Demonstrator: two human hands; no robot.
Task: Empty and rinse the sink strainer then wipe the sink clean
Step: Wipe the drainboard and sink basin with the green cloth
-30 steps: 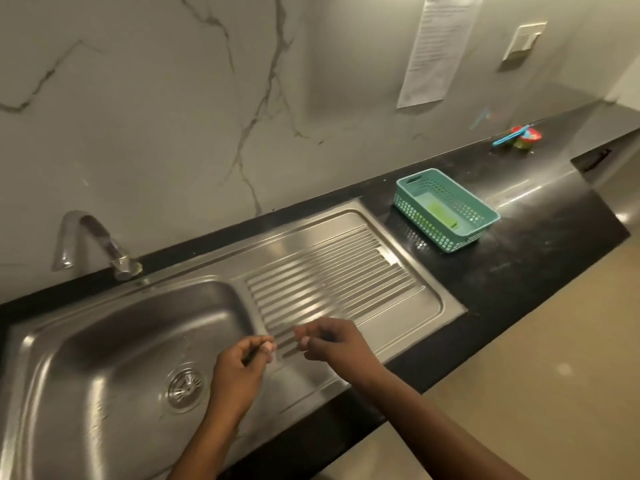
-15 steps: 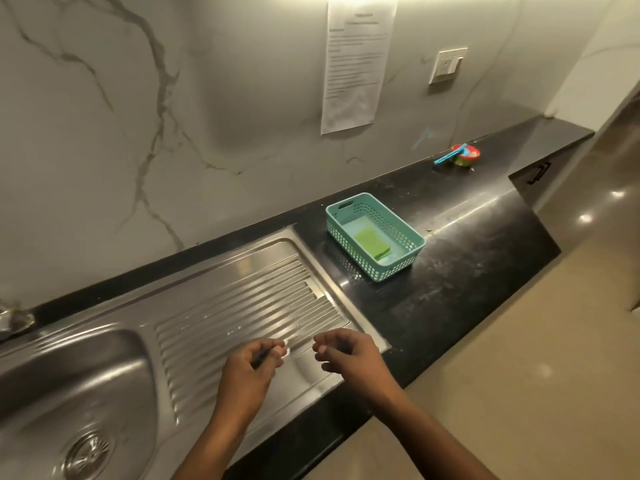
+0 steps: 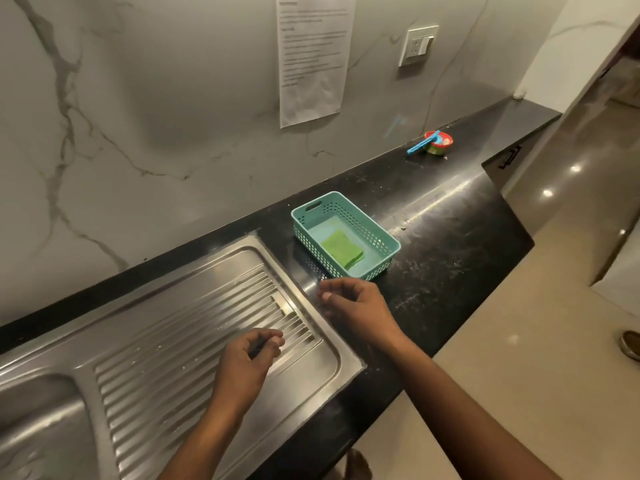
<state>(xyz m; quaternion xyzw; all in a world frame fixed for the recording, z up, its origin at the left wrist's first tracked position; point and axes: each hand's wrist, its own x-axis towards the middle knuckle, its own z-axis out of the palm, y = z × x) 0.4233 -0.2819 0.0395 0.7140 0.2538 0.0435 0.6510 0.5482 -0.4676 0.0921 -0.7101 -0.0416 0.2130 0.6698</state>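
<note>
The steel sink's ribbed drainboard [image 3: 173,341] fills the lower left, and only a corner of the basin [image 3: 34,431] shows at the left edge. I cannot make out the strainer. My left hand [image 3: 247,358] hovers over the drainboard's right end with fingers curled against the thumb; a thin dark sliver shows between them, and I cannot tell what it is. My right hand [image 3: 356,306] hangs over the black counter just in front of a teal basket [image 3: 389,242], fingers loosely bent and holding nothing. A green scrub pad [image 3: 343,249] lies in the basket.
The black counter [image 3: 450,237] runs right to a corner. A small red and green pot with a blue handle [image 3: 437,143] stands near the wall. A paper sheet [image 3: 313,57] and a socket [image 3: 418,45] are on the marble wall. A shoe [image 3: 631,344] is on the floor.
The view has swung right, so the faucet and drain have left the frame. My right hand has moved away from the left one toward the teal basket.
</note>
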